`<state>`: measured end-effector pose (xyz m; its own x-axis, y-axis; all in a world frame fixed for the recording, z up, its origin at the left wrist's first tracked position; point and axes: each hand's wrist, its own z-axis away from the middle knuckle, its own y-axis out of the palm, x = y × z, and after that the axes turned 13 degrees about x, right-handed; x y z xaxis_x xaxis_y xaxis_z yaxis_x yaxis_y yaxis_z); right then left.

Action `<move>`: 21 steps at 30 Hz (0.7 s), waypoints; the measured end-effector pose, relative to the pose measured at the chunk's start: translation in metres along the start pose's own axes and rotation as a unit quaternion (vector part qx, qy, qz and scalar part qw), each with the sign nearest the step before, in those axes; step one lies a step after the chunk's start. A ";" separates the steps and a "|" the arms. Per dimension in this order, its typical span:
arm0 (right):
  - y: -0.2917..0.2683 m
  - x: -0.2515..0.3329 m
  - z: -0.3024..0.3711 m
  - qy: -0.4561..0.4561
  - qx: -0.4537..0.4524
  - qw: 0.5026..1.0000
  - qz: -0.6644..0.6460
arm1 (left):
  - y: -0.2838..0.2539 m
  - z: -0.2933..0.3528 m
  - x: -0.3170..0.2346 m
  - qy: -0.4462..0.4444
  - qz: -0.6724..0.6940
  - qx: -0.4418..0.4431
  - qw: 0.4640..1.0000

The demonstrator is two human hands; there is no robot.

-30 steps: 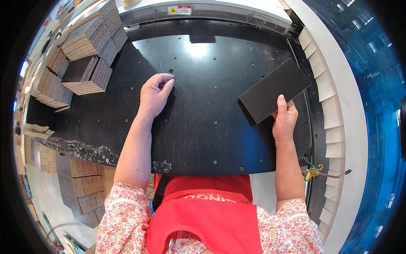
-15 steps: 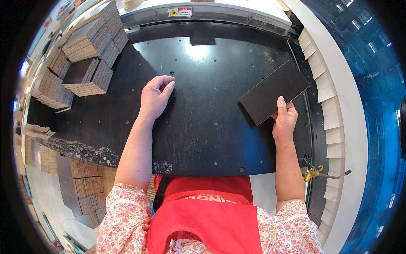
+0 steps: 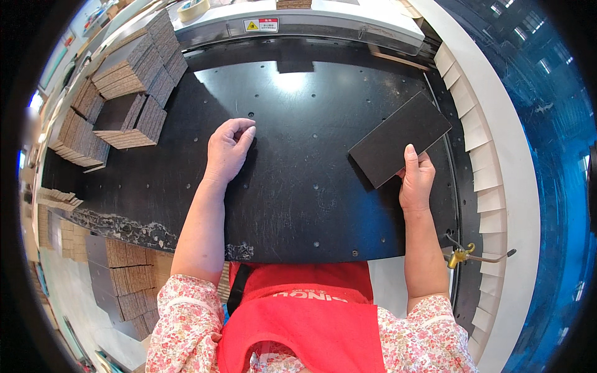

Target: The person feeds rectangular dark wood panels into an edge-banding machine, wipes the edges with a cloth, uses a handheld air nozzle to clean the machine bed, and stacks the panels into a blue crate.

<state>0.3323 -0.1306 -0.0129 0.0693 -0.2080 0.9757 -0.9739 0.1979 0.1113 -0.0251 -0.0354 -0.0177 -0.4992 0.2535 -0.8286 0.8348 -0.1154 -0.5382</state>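
Observation:
A thin rectangular dark board is gripped near its close edge by my right hand, thumb on top and fingers underneath. It is held at a slant at the right side of the black work table. Over the middle left of the table hangs my left hand, fingers curled in toward the thumb; I see nothing in it.
Stacked dark-faced particleboard pieces stand along the table's left side. More stacked boards lie below its near left edge. A grey machine beam crosses the far side, with a tape roll on top. White overlapping flaps and a brass-coloured fitting line the right.
The view has shifted slightly, and a pale strip now shows below the beam at the far right. Both hands keep nearly the same pose, the right still holding the board.

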 end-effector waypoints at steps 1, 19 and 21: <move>0.002 0.001 0.000 -0.001 0.000 1.000 -0.005 | 0.000 0.000 -0.001 -0.002 0.001 0.001 1.000; -0.001 -0.002 -0.002 -0.001 0.009 1.000 0.001 | 0.003 -0.005 0.008 0.003 0.033 -0.030 0.999; 0.001 -0.002 -0.005 -0.008 0.005 1.000 -0.027 | 0.004 -0.009 0.009 0.004 0.034 -0.047 0.998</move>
<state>0.3318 -0.1251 -0.0142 0.1187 -0.2339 0.9650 -0.9711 0.1754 0.1619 -0.0241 -0.0247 -0.0263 -0.4391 0.2557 -0.8613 0.8849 -0.0428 -0.4638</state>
